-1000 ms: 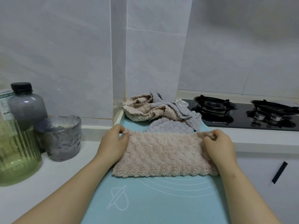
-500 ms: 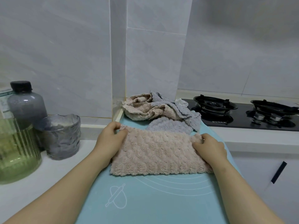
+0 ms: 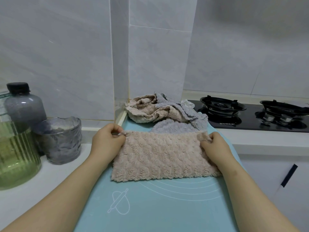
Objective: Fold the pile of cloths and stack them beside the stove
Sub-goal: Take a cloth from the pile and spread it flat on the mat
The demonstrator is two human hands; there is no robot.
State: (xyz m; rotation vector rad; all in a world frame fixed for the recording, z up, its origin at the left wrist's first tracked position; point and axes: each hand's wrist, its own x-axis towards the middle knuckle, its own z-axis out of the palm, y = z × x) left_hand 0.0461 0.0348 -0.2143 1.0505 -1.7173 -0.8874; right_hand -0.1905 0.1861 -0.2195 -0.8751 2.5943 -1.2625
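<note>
A fluffy beige rectangular cloth (image 3: 163, 154) lies flat across the middle of the pale blue silicone mat (image 3: 150, 206) that covers this part of the bench, its long sides running left to right. Its far edge touches a flat grey fluffy cloth (image 3: 173, 127) behind it. The left hand (image 3: 107, 139) pinches the cloth's far left corner between curled fingers, and the right hand (image 3: 215, 146) grips the far right corner in the same way. The cloth looks already halved into a strip, so the step in hand is probably squaring that fold before the ends are brought together. To do it well, the person should draw the two corners gently apart so the far edge runs straight, check that both layers meet at each corner, then carry one short end over to the other and press the thick pile flat. Lifting the corners slightly should avoid dragging the grey cloth. The crumpled pile of beige and grey cloths (image 3: 160, 109) waits at the mat's far edge, in the wall corner, just beside the black glass gas stove (image 3: 250, 114), so most of the task remains.
</note>
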